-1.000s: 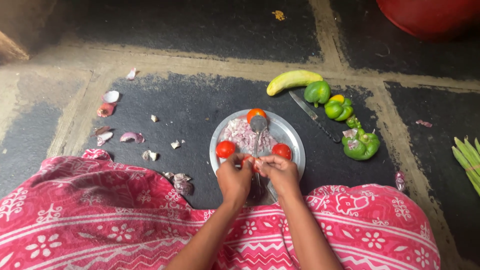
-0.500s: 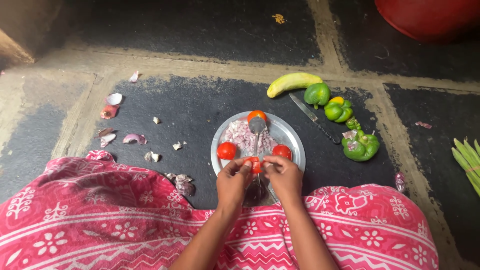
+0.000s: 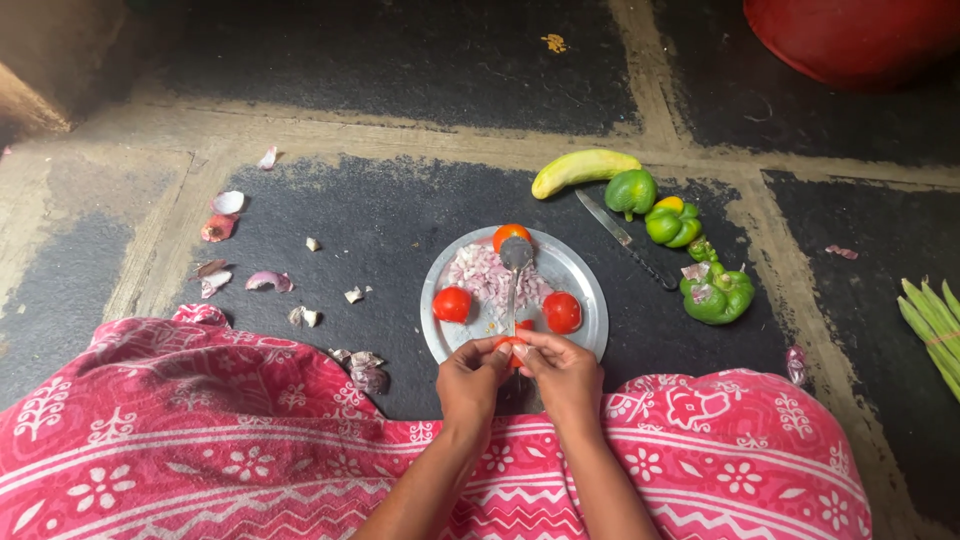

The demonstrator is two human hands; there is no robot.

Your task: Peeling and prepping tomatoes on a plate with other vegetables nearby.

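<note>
Red tomato piece [image 3: 511, 346] pinched between our left hand [image 3: 472, 378] and right hand [image 3: 566, 372], fingers closed on it, over the steel plate [image 3: 590, 300] of chopped onion [image 3: 484, 276].

I see the plate [image 3: 590, 330] on the floor [image 3: 400, 215], tomatoes [image 3: 452, 304] and chopped onion [image 3: 480, 272] on it. Knife [image 3: 625, 238] and peppers [image 3: 716, 292] lie right of it, onion peels [image 3: 228, 203] left. Both hands meet at the plate's near rim.
</note>
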